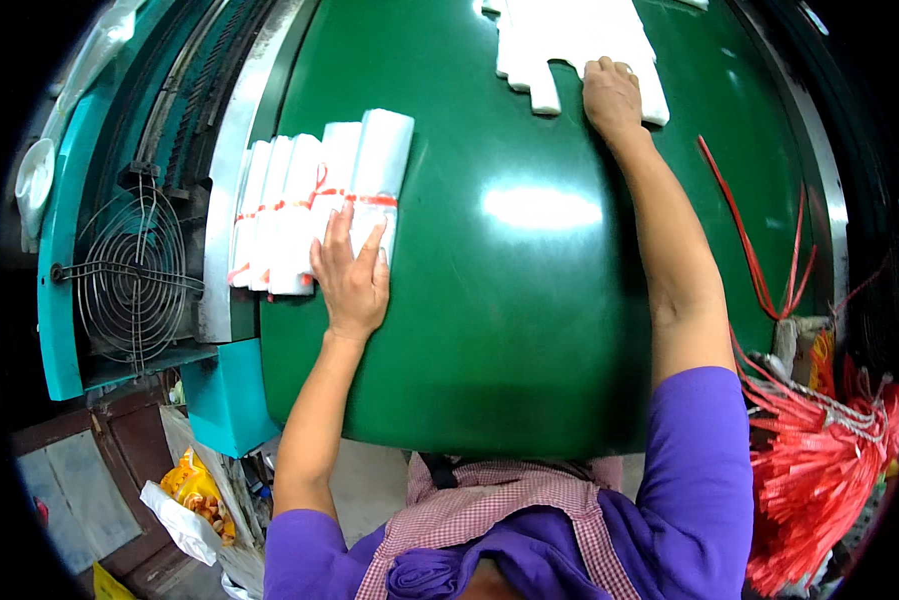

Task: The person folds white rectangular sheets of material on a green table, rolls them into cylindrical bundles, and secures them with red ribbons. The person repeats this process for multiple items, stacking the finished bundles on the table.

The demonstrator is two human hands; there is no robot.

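Bundles of folded white plastic bags (pixel 299 185) lie side by side at the left of the green surface, with red string tied across them. My left hand (pixel 354 275) rests on the right-hand end of these bundles, its fingers stretched out and spread. Farther away, a loose stack of white plastic bags (pixel 579 40) with cut-out handle shapes lies flat. My right hand (pixel 612 95) reaches out to the near edge of that stack. Its fingers are bent over the bags and their tips are partly hidden.
Under both hands is a green belt-like table (pixel 469 330) with metal side rails. A round wire fan guard (pixel 134 270) stands at the left. Loose red strings (pixel 744 225) lie on the right side, above a hanging bunch of red strips (pixel 819 490). A yellow packet (pixel 197 485) sits lower left.
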